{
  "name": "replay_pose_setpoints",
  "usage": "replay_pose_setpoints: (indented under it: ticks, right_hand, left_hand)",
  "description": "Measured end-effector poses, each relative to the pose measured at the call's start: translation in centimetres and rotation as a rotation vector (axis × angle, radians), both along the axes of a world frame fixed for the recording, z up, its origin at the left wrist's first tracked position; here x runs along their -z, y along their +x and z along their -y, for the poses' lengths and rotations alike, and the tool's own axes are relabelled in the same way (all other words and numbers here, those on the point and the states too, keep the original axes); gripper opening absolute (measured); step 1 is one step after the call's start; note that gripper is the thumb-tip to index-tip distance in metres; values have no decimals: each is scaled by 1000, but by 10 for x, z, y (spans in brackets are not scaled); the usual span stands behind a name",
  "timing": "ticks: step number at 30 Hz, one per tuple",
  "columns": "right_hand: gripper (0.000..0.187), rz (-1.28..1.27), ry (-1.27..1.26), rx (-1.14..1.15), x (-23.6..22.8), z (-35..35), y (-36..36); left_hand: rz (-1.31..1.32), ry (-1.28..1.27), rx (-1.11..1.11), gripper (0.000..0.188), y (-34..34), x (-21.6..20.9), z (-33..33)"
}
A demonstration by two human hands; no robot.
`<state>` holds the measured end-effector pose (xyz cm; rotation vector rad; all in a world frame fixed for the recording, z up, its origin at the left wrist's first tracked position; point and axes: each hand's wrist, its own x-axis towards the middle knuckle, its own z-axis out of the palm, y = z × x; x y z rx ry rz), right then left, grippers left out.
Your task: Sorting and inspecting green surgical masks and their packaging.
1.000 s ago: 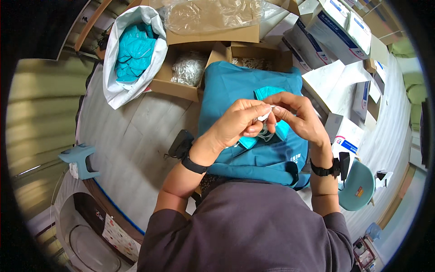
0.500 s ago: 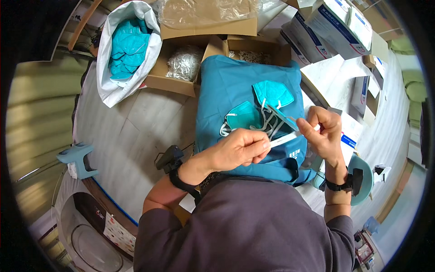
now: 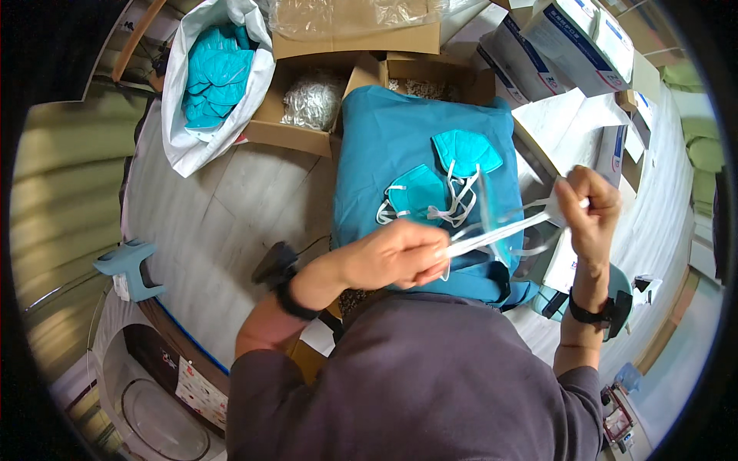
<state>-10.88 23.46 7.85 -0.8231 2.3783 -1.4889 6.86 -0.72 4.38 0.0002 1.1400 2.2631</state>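
White elastic straps are stretched taut between my two closed hands. My left hand grips one end at the near edge of a blue cloth-covered surface. Off to the right and farther up, my right hand pinches the other end. A teal face mask, smeared by motion, hangs edge-on by the straps. Beyond it, on the blue cloth, rest another teal face mask and, left of that, a third teal mask, both with white straps attached.
At the far left stands a white sack of teal masks. Beside it, an open carton holds a clear bundle; another carton holds small pale pieces. White-and-blue boxes are stacked far right. A blue-grey stool stands left.
My right hand has moved right, away from my left hand, drawing the straps longer. The hanging mask has swung and blurred. My left hand has stayed nearly in place.
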Motion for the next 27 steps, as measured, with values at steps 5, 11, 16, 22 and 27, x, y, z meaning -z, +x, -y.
replay_pose_setpoints:
  ticks: [5, 11, 16, 22, 27]
  right_hand:
    - [37, 30, -71, -181, -3, 31, 16]
    - [36, -32, -99, -227, -8, 31, 18]
    - [36, -86, -81, -213, 1, 26, 24]
    - [21, 92, 227, -763, 32, 31, 53]
    - [15, 27, 415, -935, 54, 32, 63]
  left_hand:
    - [145, 394, -127, 31, -37, 35, -22]
    - [295, 363, -320, 40, -51, 53, -29]
    - [380, 261, -470, 35, -30, 95, -10]
    - [315, -94, -581, 32, -8, 117, 37]
    - [47, -1234, -541, 36, -14, 142, 30]
